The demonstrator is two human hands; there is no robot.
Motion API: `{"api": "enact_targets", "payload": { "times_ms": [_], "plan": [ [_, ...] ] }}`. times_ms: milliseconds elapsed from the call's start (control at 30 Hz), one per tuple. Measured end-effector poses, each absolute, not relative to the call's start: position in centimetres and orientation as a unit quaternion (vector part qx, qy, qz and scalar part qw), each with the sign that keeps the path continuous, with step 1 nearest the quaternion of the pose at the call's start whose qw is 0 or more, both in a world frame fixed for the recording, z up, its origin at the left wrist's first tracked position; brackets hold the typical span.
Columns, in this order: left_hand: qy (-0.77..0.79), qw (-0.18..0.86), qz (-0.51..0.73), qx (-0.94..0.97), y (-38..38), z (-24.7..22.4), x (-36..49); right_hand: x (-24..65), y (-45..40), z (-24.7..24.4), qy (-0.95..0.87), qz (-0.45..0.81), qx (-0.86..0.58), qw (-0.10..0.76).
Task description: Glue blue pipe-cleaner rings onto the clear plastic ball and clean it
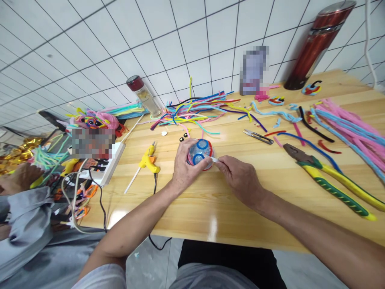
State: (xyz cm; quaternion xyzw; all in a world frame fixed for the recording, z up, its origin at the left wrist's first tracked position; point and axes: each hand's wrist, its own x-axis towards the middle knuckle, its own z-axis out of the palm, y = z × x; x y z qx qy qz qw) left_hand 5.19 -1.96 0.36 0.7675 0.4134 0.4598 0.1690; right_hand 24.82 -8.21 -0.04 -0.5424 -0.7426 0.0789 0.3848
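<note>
My left hand (187, 163) is closed around a small round clear plastic piece (197, 151) with two blue rings and a red edge. From the right, my right hand (239, 174) pinches a thin white strip (214, 159) whose far end meets the round piece by my left thumb. What the strip is, I cannot make out. Just beyond the piece lie a pair of black-and-white googly eyes (183, 137). To the left of my left hand rests a yellow glue gun (148, 160) with a white glue stick (132, 180) in its back.
Pipe cleaners (195, 108) lie heaped along the tiled wall, near a glass bottle (146, 96). Thread snips (258, 136), large pliers (325, 176) and a red thermos (319, 46) stand or lie rightward. Leftward are a power strip (112, 164) and a co-worker's grey sleeve (30, 220).
</note>
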Motion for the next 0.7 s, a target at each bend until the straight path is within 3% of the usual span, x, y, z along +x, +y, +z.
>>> {"api": "enact_targets", "payload": {
  "times_ms": [700],
  "plan": [
    [0.420,0.155,0.474,0.758,-2.12,0.02,5.40,24.25,-8.40,-0.32,-0.709,0.138,-0.561,0.405]
  ]
}}
